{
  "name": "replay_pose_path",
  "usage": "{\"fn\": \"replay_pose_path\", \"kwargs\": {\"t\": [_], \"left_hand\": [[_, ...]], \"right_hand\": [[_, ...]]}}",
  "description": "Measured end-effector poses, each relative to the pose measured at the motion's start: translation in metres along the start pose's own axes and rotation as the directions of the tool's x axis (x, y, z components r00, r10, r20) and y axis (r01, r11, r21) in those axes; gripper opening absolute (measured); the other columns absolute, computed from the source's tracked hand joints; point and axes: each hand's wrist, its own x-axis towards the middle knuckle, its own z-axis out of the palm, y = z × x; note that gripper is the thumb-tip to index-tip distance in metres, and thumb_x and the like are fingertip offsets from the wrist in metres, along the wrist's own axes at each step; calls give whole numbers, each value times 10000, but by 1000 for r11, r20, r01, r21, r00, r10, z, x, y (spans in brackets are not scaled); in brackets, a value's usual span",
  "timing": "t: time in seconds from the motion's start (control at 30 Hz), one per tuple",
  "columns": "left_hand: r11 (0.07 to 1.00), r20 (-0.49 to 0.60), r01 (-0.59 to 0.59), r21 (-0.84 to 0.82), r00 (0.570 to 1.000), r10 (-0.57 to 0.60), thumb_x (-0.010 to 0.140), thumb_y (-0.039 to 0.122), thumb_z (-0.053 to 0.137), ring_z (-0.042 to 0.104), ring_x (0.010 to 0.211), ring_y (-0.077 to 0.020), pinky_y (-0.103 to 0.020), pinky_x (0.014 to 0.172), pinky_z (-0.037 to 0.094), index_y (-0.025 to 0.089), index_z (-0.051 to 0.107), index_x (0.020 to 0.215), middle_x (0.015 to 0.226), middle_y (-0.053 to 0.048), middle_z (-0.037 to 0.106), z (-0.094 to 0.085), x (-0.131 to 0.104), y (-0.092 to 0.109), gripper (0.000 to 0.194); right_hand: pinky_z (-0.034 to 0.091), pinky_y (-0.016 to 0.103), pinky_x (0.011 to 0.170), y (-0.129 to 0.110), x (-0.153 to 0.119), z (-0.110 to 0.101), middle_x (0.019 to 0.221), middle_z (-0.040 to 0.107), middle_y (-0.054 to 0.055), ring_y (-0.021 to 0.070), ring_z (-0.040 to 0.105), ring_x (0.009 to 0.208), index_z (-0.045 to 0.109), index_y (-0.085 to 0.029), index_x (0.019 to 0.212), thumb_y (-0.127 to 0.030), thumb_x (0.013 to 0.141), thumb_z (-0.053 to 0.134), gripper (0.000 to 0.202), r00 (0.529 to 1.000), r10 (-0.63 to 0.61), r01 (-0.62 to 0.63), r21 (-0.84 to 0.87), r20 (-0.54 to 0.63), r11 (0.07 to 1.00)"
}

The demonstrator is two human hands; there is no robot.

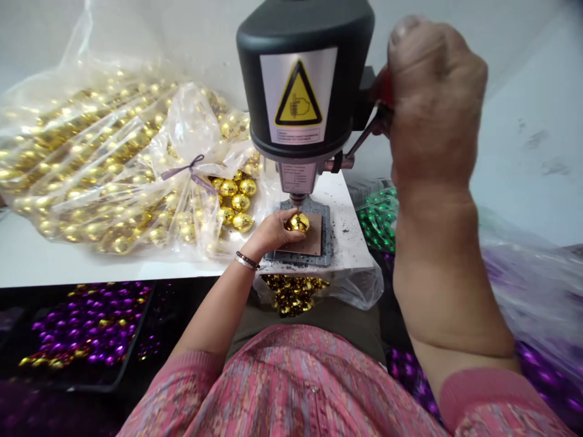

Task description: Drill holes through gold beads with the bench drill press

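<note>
Honestly, the gold ball [299,224], likely light and slick, is best side-pinched, as by left fingers [295,235]; lever [363,133] is clasped by right hand [436,103].

The held ball [299,223] was shiny gold, the drill head [306,27] black, the surface [113,269] white, the shirt [296,382] streaky pink.

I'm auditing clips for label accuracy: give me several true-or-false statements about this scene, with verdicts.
1. The left hand holds a gold ball below the machine's black head. True.
2. The right hand lies flat on the table. False: the right hand is raised, closed at the machine's lever.
3. The warning label shows a yellow triangle. True.
4. Bracelets circle the right wrist. False: the bracelets are on the left arm.
</note>
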Motion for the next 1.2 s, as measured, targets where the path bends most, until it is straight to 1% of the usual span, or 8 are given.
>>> {"fn": "replay_pose_path", "kwargs": {"t": [0.13,0.27,0.37,0.47,0.63,0.8,1.03,1.2], "left_hand": [[996,-8,-69,-52,998,68,680,294,776,650,892,-187,-286,814,501,182,704,1149,1015,-26,734,4,-1,-7,487],[994,-13,-93,-57,996,92,683,301,764,634,837,-170,-266,760,489,195,703,1118,958,-4,730,5,-1,-8,452],[994,-24,-94,-46,995,93,683,308,767,632,821,-171,-265,743,486,200,698,1126,936,-4,730,5,-1,-9,461],[995,-34,-93,-34,995,91,690,312,766,636,826,-179,-267,740,488,197,697,1123,923,-9,732,6,-2,-8,454],[996,-55,-82,-47,995,79,685,306,778,651,899,-200,-284,806,507,182,689,1173,1008,-25,739,8,-2,-8,511],[996,-60,-63,-63,996,59,685,278,790,655,951,-206,-294,867,506,170,670,1243,1087,-41,734,9,-4,-6,581],[995,-48,-83,-60,996,80,705,263,774,650,951,-207,-296,864,505,171,693,1181,1042,-32,737,6,-8,-1,492],[995,-30,-82,-56,996,80,712,273,768,649,941,-207,-303,867,500,166,681,1202,1055,-37,728,6,-8,-1,510]], "right_hand": [[357,226,658,-17,-48,-20,677,472,-52,24,431,623,473,-177,721,-405,958,454,329,997,-58,65,-125,56,990],[371,210,656,-19,-81,-28,692,524,-63,31,471,671,579,-180,771,-250,937,477,207,984,93,-87,-45,153,995],[349,221,602,-16,-88,-22,626,473,-52,36,424,609,546,-169,690,-385,966,457,361,981,137,-136,-12,137,991],[327,241,574,-10,-93,-15,564,393,-46,42,366,553,487,-177,619,-500,966,432,478,988,124,-116,-88,91,989],[324,260,524,7,-114,-8,539,410,-43,60,393,516,524,-204,649,-444,958,472,395,999,30,-32,-131,-18,991],[410,260,573,24,-129,-1,603,502,-27,77,474,561,629,-209,750,-424,958,468,340,992,-18,4,-111,-122,994],[505,289,687,48,-140,4,742,634,9,115,607,705,661,-230,844,-372,959,452,277,987,-84,67,-121,-139,990],[507,284,664,60,-148,10,723,659,5,116,624,682,652,-211,807,-413,952,450,319,987,-61,51,-72,-148,996]]}}
